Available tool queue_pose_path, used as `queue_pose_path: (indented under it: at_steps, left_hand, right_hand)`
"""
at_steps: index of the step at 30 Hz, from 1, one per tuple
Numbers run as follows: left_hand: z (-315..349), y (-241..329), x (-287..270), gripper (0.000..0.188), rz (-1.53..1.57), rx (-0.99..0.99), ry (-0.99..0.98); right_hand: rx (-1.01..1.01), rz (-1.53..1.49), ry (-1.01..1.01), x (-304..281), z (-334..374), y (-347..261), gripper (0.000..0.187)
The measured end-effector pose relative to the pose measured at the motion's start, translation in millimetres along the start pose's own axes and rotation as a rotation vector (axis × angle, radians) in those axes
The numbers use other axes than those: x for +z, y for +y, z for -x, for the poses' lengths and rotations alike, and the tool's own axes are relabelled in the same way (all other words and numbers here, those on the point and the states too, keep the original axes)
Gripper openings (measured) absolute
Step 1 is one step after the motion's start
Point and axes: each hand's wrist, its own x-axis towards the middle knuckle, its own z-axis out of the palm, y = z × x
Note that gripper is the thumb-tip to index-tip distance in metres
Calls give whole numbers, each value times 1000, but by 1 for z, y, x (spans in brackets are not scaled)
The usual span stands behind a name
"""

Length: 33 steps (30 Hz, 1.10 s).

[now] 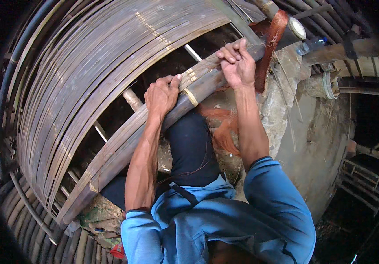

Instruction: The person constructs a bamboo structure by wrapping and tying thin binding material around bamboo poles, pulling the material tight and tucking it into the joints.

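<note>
My left hand [162, 94] is closed over the top of a bamboo pole [123, 147], the near edge of a slatted bamboo frame. Pale lashing [191, 97] binds the pole just right of that hand. Farther right, my right hand [239, 65] is turned palm up over the same pole, its fingers curled in. Whatever those fingers hold, if anything, is too small to make out. Beside it a reddish-brown fibre strip [274, 48] hangs over the pole's end. A loose bundle of similar fibre [227, 134] lies below, by my knee.
Long bamboo slats [106, 57] fill the upper left, with crosspieces [132, 100] spanning the gap to the edge pole. At the upper right are a clear plastic bottle [311, 45] and a thick bamboo piece [319, 86]. A small rack [365, 176] stands at the far right.
</note>
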Motion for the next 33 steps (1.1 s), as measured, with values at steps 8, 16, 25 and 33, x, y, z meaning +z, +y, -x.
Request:
queue_pose_path:
  at_steps: [8,16,25,33]
  left_hand:
    - [-1,-4,-2,45,4,24,44]
    - [11,-74,-69,29,-423,564,525]
    - [8,-108,-82,18,-453,701,542]
    - [168,-102,-141,3,165,52,-65]
  right_hand:
    - [8,357,8,9,70,27,43]
    - [109,1060,-301,11,83,-24,48]
    - [111,1585,-279,18,105,-42,34]
    - [-205,2153,-108,32,62,-47,32]
